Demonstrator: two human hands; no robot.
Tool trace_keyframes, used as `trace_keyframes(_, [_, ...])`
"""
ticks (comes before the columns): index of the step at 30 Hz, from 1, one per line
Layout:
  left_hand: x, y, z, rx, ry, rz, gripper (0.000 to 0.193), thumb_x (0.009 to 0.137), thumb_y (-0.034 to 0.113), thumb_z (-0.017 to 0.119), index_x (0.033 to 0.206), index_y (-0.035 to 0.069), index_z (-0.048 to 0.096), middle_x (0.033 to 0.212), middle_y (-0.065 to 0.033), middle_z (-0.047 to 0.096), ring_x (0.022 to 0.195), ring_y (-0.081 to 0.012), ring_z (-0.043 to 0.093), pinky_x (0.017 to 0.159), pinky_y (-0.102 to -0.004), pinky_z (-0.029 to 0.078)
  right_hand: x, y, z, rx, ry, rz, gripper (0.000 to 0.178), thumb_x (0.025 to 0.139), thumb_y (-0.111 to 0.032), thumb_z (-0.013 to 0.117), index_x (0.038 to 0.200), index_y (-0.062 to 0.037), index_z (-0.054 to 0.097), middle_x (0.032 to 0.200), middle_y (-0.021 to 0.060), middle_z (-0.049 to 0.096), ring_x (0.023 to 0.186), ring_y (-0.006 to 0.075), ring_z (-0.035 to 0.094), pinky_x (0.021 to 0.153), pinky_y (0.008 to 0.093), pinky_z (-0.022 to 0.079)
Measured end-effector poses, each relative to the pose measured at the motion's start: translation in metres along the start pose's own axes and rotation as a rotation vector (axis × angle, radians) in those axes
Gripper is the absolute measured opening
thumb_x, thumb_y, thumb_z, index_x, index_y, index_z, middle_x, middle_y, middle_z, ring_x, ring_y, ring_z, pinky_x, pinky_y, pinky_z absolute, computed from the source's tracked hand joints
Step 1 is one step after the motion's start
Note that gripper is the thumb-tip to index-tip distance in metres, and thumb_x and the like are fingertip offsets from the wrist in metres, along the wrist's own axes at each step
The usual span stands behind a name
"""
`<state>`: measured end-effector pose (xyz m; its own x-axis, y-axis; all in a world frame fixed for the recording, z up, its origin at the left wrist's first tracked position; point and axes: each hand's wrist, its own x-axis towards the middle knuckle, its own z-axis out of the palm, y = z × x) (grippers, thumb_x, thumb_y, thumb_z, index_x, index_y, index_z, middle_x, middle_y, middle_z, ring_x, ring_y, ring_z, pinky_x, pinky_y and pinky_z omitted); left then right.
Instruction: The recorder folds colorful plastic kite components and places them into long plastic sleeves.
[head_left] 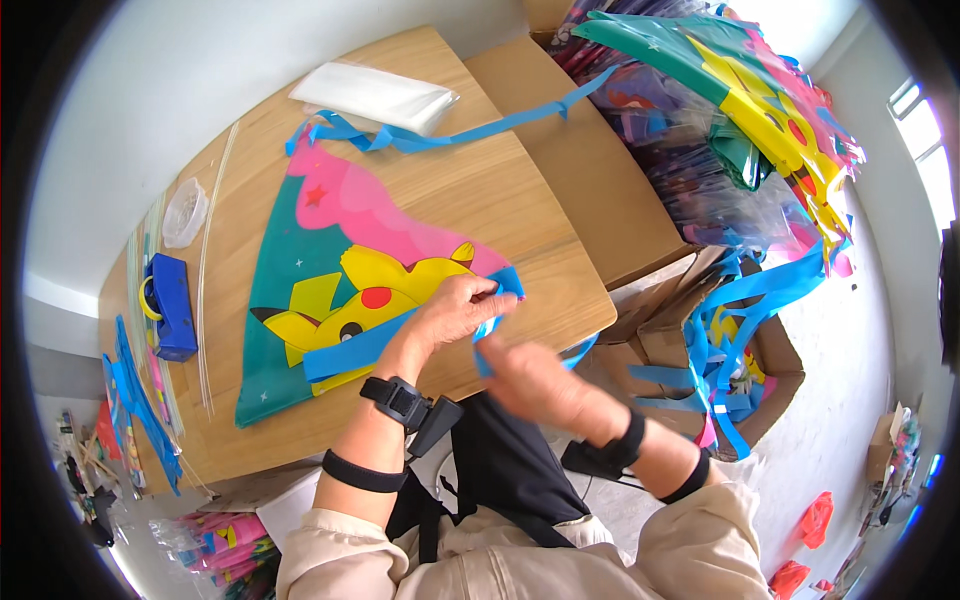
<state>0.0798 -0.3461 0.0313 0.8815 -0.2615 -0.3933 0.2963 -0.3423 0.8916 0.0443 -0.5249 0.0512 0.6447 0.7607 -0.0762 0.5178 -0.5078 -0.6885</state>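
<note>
A triangular kite sheet (345, 205) in pink and teal, with a yellow cartoon animal on it, lies on the wooden table. At its right corner my left hand (455, 312) is closed, pinching a blue ribbon (508, 282) against the sheet. A blue band (350, 350) crosses the sheet's lower part beneath my left wrist. My right hand (545, 382), smeared by motion, is closed just below and right of the left one. The ribbon's blue length runs down to its fingertips. Another blue ribbon (450, 137) trails from the sheet's top corner toward the right.
Toward the back lies a white plastic-wrapped pack (375, 95). On the left are a blue tape dispenser (172, 308), a clear cup (185, 213) and thin rods (208, 330). To the right, more kite sheets (760, 110) are piled beside an open carton (775, 400) with blue ribbons.
</note>
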Motion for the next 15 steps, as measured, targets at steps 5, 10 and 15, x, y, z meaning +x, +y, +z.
trace_keyframes(5, [0.01, -0.016, -0.003, 0.074, 0.112, 0.083, 0.015, 0.072, 0.002, 0.062, 0.086, -0.001, 0.063, 0.065, -0.005, 0.052, 0.06, -0.0126, 0.049, 0.056, -0.0314, 0.041, 0.006, -0.009, 0.007, 0.256, -0.105, -0.315, 0.032, 0.08, -0.007, 0.066, 0.109, 0.0012, 0.057, 0.078, 0.0181, 0.064, 0.076, 0.036, 0.064, 0.067, 0.0423, 0.051])
trace_keyframes(10, [0.009, 0.001, -0.008, 0.254, 0.068, -0.027, 0.032, 0.078, -0.006, 0.061, 0.11, -0.002, 0.065, 0.089, -0.0034, 0.064, 0.084, -0.0105, 0.058, 0.075, -0.0268, 0.047, 0.038, 0.023, -0.007, 0.622, 0.37, 0.136, 0.017, 0.083, 0.0, 0.06, 0.099, 0.0041, 0.062, 0.087, 0.0083, 0.066, 0.081, 0.0147, 0.063, 0.072, 0.0288, 0.05])
trace_keyframes(15, [0.017, -0.002, -0.012, 0.082, 0.11, -0.038, 0.034, 0.078, -0.009, 0.059, 0.11, 0.001, 0.066, 0.091, -0.0055, 0.067, 0.085, -0.0126, 0.061, 0.076, -0.0281, 0.049, 0.059, 0.045, 0.015, 1.075, 0.554, 0.258, 0.015, 0.08, 0.007, 0.056, 0.094, 0.004, 0.062, 0.093, 0.0084, 0.065, 0.084, 0.013, 0.061, 0.076, 0.0247, 0.049])
